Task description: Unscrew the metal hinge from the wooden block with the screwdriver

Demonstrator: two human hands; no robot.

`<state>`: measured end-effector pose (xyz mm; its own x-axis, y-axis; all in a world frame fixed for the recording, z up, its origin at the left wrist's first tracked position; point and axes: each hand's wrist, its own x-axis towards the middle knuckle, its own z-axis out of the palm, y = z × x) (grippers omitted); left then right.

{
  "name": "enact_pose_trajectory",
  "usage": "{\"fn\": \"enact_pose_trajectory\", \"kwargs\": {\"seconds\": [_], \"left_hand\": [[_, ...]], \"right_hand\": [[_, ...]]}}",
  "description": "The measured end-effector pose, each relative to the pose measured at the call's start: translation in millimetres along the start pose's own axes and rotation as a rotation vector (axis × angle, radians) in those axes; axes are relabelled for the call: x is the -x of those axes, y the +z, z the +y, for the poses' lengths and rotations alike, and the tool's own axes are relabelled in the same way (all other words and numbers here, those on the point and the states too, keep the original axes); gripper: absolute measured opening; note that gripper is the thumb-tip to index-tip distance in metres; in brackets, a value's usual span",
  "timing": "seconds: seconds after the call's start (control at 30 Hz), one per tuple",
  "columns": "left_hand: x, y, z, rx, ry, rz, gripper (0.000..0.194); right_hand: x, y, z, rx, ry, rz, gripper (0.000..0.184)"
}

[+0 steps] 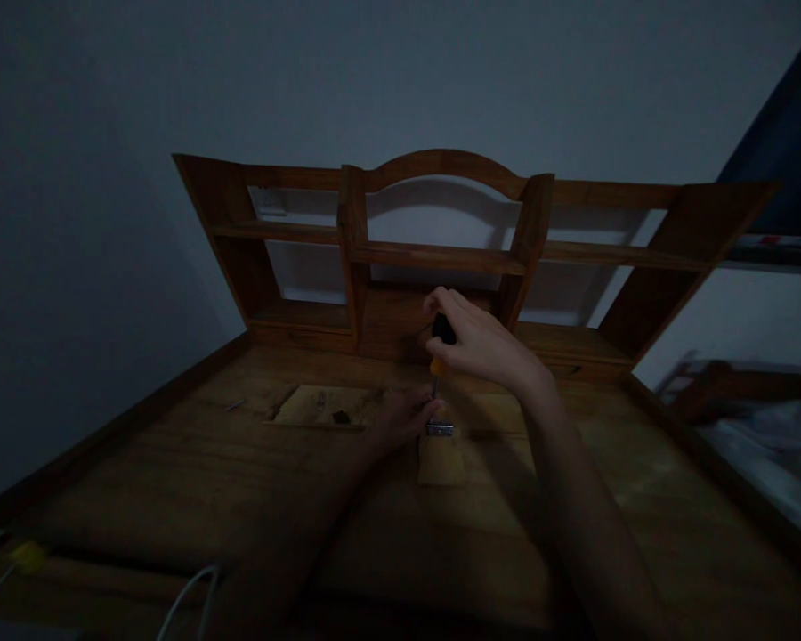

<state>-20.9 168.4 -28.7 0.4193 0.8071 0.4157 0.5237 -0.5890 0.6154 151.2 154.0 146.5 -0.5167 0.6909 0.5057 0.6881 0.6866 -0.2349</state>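
My right hand (471, 334) is closed round the black and yellow handle of a screwdriver (437, 365), which stands upright with its shaft pointing down. Low on the desk, my left hand (404, 417) has its fingers drawn together around the screwdriver's tip. Whatever those fingers pinch is too dark and small to make out. Right beside the left fingertips lies a shiny metal hinge (440, 429) on a pale strip of wood (440, 463). Part of the strip is covered by the left hand.
A wooden desk (240, 481) carries a shelf unit (433, 258) along its back. Left of my hands are a pale wooden board (313, 405), a small dark piece (341, 417) and a thin metal item (235, 405). A white cable (190, 588) and a yellow-handled tool (28, 556) sit at the front left.
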Motion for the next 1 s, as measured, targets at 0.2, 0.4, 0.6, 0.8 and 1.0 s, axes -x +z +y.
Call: {"fn": "enact_pose_trajectory", "kwargs": {"seconds": [0.2,0.4,0.6,0.8,1.0], "left_hand": [[0.0,-1.9,1.6,-0.009,-0.020,-0.002,0.032],[0.7,0.0,-2.0,0.014,-0.016,0.014,0.030],[0.9,2.9,-5.1,0.013,-0.003,0.041,0.026],[0.8,3.0,-3.1,-0.069,-0.035,0.076,0.024],[1.1,7.1,-9.4,-0.119,0.006,0.107,0.026]], "right_hand": [[-1.4,2.6,4.2,0.049,-0.016,0.021,0.020],[-1.2,0.9,1.5,0.051,0.000,0.025,0.026],[-3.0,4.4,6.8,0.067,-0.021,0.028,0.024],[-1.1,2.3,1.4,0.064,-0.031,0.014,0.035],[-3.0,2.6,4.9,0.110,-0.024,0.025,0.021]]}}
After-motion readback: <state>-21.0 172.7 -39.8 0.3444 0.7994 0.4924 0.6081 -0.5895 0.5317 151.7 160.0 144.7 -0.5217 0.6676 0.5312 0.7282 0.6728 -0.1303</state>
